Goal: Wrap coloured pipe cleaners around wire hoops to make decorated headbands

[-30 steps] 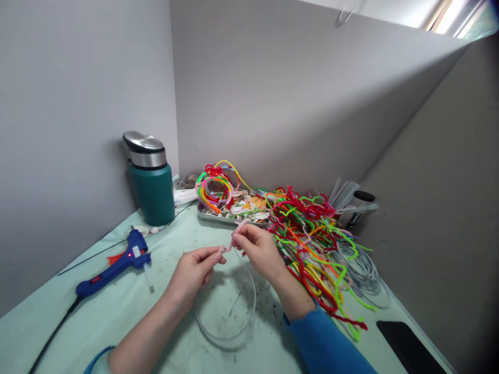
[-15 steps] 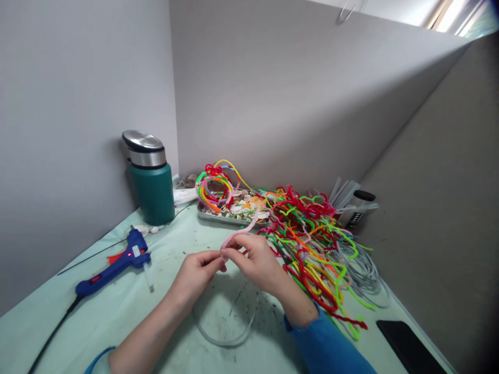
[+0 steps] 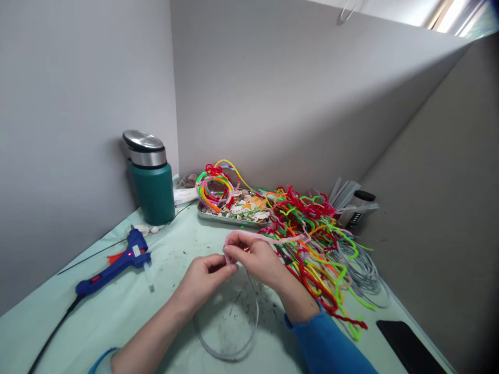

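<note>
My left hand (image 3: 205,280) and my right hand (image 3: 259,259) meet over the pale green table (image 3: 175,249), fingers pinched. Both grip a pink pipe cleaner (image 3: 265,238) that loops up from the fingertips and runs right toward the pile. A thin grey wire hoop (image 3: 228,332) hangs from the same pinch and lies below the hands on the table. The pile of coloured pipe cleaners (image 3: 315,239) sits just right of my right hand.
A blue glue gun (image 3: 117,265) lies at the left with its cord. A teal flask (image 3: 152,179) stands by the wall. A metal tray (image 3: 234,210) holds shells and coloured rings. A black phone (image 3: 407,345) lies at the right front.
The pink pipe cleaner has swung over from pointing up toward the tray to lying out to the right. Both hands shifted slightly right and down; the hoop turned with them.
</note>
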Demonstrator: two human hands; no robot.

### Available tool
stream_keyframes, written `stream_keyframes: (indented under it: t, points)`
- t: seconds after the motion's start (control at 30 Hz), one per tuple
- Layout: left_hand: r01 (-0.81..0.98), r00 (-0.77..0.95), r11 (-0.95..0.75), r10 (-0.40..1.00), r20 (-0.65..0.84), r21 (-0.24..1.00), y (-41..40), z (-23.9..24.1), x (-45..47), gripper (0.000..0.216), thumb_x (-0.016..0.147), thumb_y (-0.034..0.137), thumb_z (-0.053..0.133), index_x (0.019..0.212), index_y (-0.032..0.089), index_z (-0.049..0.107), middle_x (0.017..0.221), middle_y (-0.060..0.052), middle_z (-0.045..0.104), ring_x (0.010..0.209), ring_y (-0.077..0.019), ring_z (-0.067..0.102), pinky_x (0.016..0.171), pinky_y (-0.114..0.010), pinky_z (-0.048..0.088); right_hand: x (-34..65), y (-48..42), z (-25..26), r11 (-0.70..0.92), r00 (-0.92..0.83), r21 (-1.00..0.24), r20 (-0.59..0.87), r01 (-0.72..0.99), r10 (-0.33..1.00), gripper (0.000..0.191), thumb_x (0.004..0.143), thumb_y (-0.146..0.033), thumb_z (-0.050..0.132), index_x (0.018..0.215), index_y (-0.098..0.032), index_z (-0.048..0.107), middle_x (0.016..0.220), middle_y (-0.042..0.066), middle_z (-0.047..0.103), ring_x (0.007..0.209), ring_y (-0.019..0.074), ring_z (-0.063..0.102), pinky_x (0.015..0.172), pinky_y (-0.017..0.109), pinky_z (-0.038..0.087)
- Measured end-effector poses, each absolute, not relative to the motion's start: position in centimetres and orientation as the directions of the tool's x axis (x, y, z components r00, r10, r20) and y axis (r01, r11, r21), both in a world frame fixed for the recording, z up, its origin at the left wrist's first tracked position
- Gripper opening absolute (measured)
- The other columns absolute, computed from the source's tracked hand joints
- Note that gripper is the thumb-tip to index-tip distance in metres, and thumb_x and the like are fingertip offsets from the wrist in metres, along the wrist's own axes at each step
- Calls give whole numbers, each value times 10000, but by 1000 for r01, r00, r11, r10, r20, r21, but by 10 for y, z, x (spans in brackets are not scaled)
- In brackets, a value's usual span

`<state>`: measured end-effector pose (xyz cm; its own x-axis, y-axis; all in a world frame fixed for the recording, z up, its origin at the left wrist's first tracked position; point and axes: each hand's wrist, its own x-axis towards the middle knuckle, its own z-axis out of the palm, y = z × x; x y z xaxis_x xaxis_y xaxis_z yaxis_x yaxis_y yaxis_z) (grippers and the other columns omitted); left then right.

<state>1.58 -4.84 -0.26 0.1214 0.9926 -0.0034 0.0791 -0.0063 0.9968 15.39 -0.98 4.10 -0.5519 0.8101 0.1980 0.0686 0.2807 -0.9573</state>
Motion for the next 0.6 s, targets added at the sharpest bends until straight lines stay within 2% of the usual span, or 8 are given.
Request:
stream_keyframes:
  t: [0.13, 0.37, 0.47, 0.53, 0.6]
  points:
    - [85, 77, -9, 997, 2, 996, -48, -4, 16, 289, 714, 417, 604, 644, 145, 674, 562, 15, 535, 569, -131, 432, 545, -224, 302, 154, -8, 40, 350, -484, -921, 231, 171, 844, 104, 777, -190, 517, 689, -171, 569, 657, -14, 561, 634, 117, 511, 582, 214, 392]
    - [81, 68, -12, 998, 7, 997, -49, -7, 16, 280, 711, 412, 620, 645, 143, 660, 561, 15, 532, 547, -114, 423, 525, -215, 298, 157, 0, 31, 310, -372, -917, 204, 251, 905, 122, 752, -214, 537, 640, -172, 562, 597, -28, 524, 568, 103, 453, 508, 207, 335]
    - [20, 49, -23, 999, 22, 1000, -49, -6, 18, 270, 719, 404, 625, 809, 150, 634, 572, 38, 512, 524, -97, 417, 501, -203, 293, 158, 4, 27, 248, -351, -940, 156, 235, 923, 120, 741, -224, 548, 633, -171, 549, 596, -22, 532, 569, 106, 464, 512, 210, 350]
    - [-37, 24, -40, 999, 41, 998, -49, -6, 19, 336, 714, 392, 638, 959, 168, 581, 556, 64, 487, 501, -91, 413, 486, -194, 292, 158, 7, 23, 190, -340, -958, 109, 215, 934, 132, 730, -237, 554, 618, -168, 541, 583, -21, 531, 552, 105, 465, 516, 217, 362]
    - [-63, 10, -64, 998, 65, 996, -50, -6, 19, 386, 714, 383, 642, 1029, 182, 547, 556, 71, 487, 503, -93, 428, 486, -191, 301, 158, 9, 19, 159, -343, -970, 88, 183, 935, 126, 718, -235, 552, 613, -166, 541, 561, -27, 520, 524, 98, 455, 512, 220, 361]
